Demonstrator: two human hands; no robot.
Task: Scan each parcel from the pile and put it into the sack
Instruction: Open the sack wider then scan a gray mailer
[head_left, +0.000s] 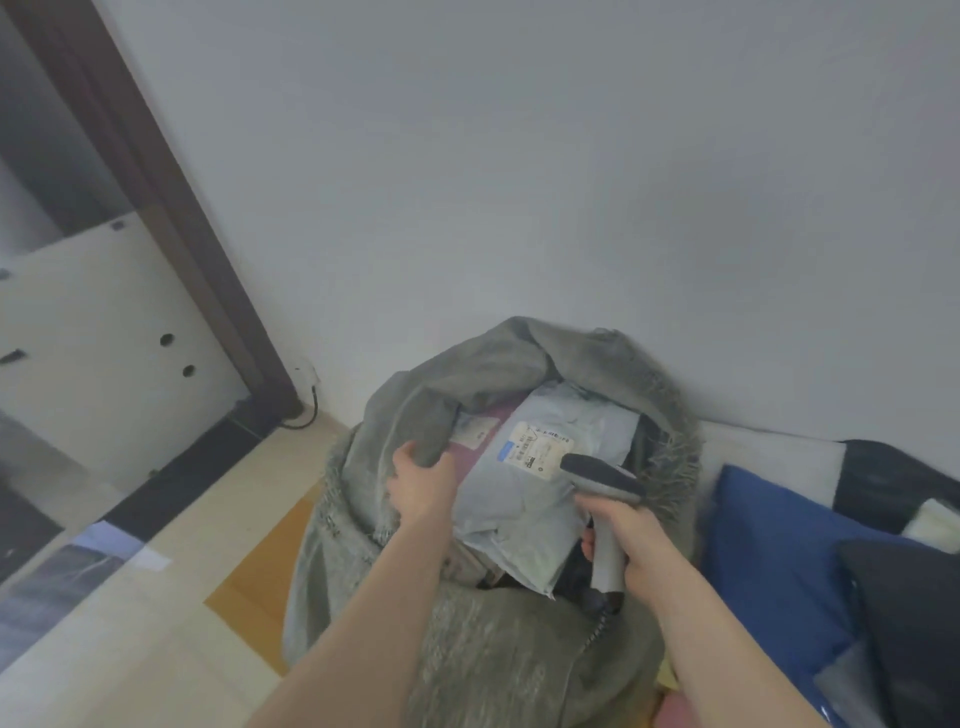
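A grey woven sack (483, 654) stands open on the floor against the wall. Inside it lies a pale grey parcel (524, 499) with a white shipping label (540, 446) facing up, on top of a pink parcel (493, 415) with its own label. My left hand (423, 486) grips the sack's folded left rim. My right hand (631, 545) holds a grey barcode scanner (602, 480) by its handle, its head just above the pale parcel near the label. A coiled cord hangs from the scanner's base.
A blue parcel (769, 561) and dark parcels (904, 613) are piled at the right, beside the sack. A white wall stands behind. A dark door frame (171, 208) and a white panel are at the left. Tan and orange floor lies at the lower left.
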